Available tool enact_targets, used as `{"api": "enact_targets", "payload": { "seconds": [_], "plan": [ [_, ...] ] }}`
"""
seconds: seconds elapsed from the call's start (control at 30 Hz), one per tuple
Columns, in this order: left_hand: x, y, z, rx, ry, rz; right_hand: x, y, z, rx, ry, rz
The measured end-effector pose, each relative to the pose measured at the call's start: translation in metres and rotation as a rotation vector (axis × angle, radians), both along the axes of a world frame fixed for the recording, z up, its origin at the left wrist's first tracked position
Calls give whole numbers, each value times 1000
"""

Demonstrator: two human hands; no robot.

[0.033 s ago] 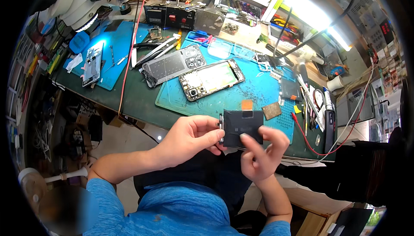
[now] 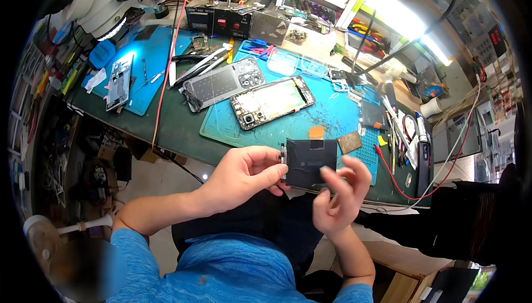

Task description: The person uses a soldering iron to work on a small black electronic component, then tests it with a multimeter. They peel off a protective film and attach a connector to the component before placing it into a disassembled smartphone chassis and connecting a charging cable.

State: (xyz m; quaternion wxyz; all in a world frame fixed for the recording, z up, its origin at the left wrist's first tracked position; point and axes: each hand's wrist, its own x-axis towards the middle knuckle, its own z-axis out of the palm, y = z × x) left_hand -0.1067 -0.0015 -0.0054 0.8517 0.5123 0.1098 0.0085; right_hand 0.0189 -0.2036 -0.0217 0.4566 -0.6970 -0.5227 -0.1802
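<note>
Battery [image 2: 311, 162], black flat rectangular pack w/ an orange tab at its top edge, sits up in the air between both hands, just over the near edge of the workbench [image 2: 172, 123] and above the person's lap. Left hand [image 2: 244, 175] has it by the left side: thumb & fingers pinching that edge, fingertips curled round a small pale strip on the pack's side. Right hand [image 2: 339, 195] comes up from below right, thumb & forefinger nipped together on the bottom right corner of the pack, other fingers fanned loose above it. So both hands closed on the same pack, held flat-on to the camera.

Moving out: right behind it lies a teal work mat [image 2: 332, 114], and on that an opened phone [image 2: 272, 102] w/ its insides showing, camera end toward the lower left. Just left of it, overlapping the mat edge, a grey phone back cover [image 2: 221, 84] tilted the same way. Small brown square plate [image 2: 349, 142] sits on the mat just beside the pack's top right corner. Further left, a second blue mat [image 2: 141, 76] carries a bare phone frame [image 2: 119, 81], well apart from the hands. Red cable [image 2: 166, 65] runs down across the bench from the top. White microscope [image 2: 102, 4] in the far left corner, w/ its ring light on. Right side of the bench: clutter of tools, pens & tweezers [image 2: 407, 131], too jumbled to tell apart.
</note>
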Motion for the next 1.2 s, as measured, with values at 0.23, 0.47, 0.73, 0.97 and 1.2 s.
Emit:
{"api": "enact_targets", "payload": {
  "seconds": [0.23, 0.47, 0.73, 0.97, 1.2],
  "plan": [
    [2, 1, -4, 300, 6, -19, 3, 15, 13, 42, 1140, 234],
    [3, 9, 12, 688, -67, 17, 14, 11, 24, -167, 1026, 246],
    [12, 5, 28, 948, -309, 69, 17, 14, 35, -349, 761, 255],
    [20, 12, 28, 1151, -450, 56, 14, 17, 39, -330, 681, 187],
    [21, 14, 33, 1152, -382, 9, 15, 19, 43, -336, 634, 170]
  ]
}}
